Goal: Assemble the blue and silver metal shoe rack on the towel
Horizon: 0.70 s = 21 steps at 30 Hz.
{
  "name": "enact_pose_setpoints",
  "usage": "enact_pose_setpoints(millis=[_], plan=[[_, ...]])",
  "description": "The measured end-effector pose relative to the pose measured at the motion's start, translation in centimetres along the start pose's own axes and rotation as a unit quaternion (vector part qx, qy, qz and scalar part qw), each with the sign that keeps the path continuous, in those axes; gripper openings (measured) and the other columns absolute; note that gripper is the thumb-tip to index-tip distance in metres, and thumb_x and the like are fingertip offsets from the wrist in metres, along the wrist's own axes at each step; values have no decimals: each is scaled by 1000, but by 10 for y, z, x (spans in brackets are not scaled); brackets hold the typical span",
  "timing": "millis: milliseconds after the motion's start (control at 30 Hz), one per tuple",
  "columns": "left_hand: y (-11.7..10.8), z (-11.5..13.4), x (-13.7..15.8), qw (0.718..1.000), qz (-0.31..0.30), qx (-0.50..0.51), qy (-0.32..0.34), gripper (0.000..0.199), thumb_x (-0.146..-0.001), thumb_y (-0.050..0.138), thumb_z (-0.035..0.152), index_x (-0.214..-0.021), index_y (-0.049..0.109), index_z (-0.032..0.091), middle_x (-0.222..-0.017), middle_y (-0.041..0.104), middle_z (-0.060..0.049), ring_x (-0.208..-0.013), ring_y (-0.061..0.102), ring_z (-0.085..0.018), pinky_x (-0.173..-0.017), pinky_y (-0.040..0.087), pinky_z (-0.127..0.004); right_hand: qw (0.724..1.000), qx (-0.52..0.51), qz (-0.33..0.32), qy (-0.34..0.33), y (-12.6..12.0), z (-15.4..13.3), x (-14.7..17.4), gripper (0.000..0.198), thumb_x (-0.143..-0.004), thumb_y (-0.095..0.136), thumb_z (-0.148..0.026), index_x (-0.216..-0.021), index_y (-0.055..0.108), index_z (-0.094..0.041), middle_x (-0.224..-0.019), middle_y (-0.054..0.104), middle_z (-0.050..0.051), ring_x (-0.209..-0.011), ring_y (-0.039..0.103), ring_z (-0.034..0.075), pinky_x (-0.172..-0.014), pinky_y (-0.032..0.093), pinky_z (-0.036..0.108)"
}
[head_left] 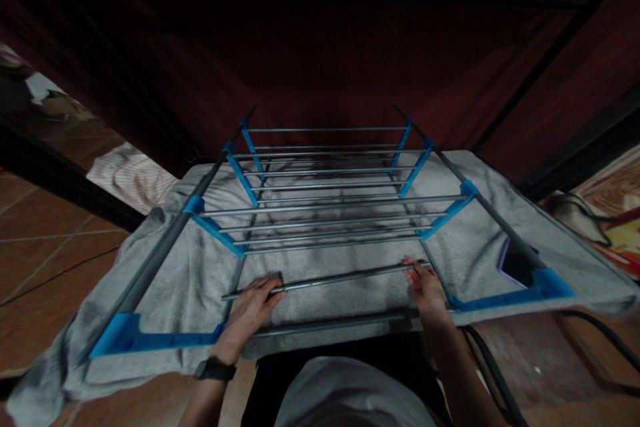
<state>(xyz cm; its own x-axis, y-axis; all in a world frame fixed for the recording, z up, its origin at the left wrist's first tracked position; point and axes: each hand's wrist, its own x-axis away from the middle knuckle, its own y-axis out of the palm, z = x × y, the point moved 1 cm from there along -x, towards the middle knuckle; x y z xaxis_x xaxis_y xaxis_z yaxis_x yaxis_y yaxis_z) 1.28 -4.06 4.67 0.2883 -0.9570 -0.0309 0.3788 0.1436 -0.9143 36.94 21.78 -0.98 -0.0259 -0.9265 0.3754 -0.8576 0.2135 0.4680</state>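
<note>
A loose grey metal rod [345,277] lies across the front of a partly built rack, held between my two hands. My left hand [255,307], with a dark watch on its wrist, wraps its fingers round the rod near its left end. Near the other end, the fingers of my right hand [423,283] pinch the rod. Around it stands the rack: grey side poles [165,243], blue plastic brackets [217,235] and several crossbars [330,205]. Closest to me, a blue end bracket [155,340] on the left and another blue bracket [510,297] on the right flank a lower bar [335,325].
The rack rests on a grey blanket [190,280] over a raised surface. A phone [517,263] lies by the right pole. Behind stands a dark red panel [325,60]. Striped cloth [133,177] is at left; tiled floor [45,233] shows below, with dark tubing [493,367] at right.
</note>
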Motion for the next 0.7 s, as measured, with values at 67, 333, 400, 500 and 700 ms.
enact_pose_setpoints(millis=[67, 333, 400, 500, 700], plan=[[2, 2, -1, 1000, -1, 5, 10, 27, -93, 51, 42, -108, 68, 26, -111, 70, -5, -103, 66, -21, -91, 52, -34, 1000, 6, -2, 4, 2, 1, 1, 32, -59, 76, -18, -71, 47, -23, -74, 71, -4, -70, 72, 14, -66, 59, 26], [6, 13, -17, 999, -1, 16, 47, 24, -94, 50, 38, -101, 68, 25, -101, 72, -5, -99, 66, -22, -89, 52, -35, 997, 11, -33, 62, 2, 0, 5, 18, -64, 74, -20, -78, 63, -20, -81, 74, 2, -82, 72, 18, -75, 61, 31], [6, 16, -21, 999, -19, 23, 44, 22, -93, 50, 37, -101, 67, 25, -101, 71, -5, -98, 66, -21, -88, 51, -34, 996, 28, -46, 73, 2, 1, 6, 17, -65, 75, -22, -77, 63, -19, -84, 74, 4, -84, 72, 19, -76, 61, 32], [6, 21, -25, 999, -48, 20, 10, 16, -91, 55, 35, -100, 64, 25, -95, 71, -2, -94, 66, -20, -84, 49, -31, 994, 48, -52, 78, 4, 3, 6, 19, -64, 77, -24, -76, 64, -19, -83, 74, 5, -84, 72, 21, -76, 61, 34], [10, 21, -29, 998, -49, -11, 23, 20, -93, 53, 41, -97, 65, 25, -95, 72, -4, -94, 67, -22, -84, 48, -33, 993, 66, -45, 82, 7, 2, 7, 22, -62, 77, -28, -76, 65, -17, -80, 74, 7, -81, 72, 22, -77, 61, 35]])
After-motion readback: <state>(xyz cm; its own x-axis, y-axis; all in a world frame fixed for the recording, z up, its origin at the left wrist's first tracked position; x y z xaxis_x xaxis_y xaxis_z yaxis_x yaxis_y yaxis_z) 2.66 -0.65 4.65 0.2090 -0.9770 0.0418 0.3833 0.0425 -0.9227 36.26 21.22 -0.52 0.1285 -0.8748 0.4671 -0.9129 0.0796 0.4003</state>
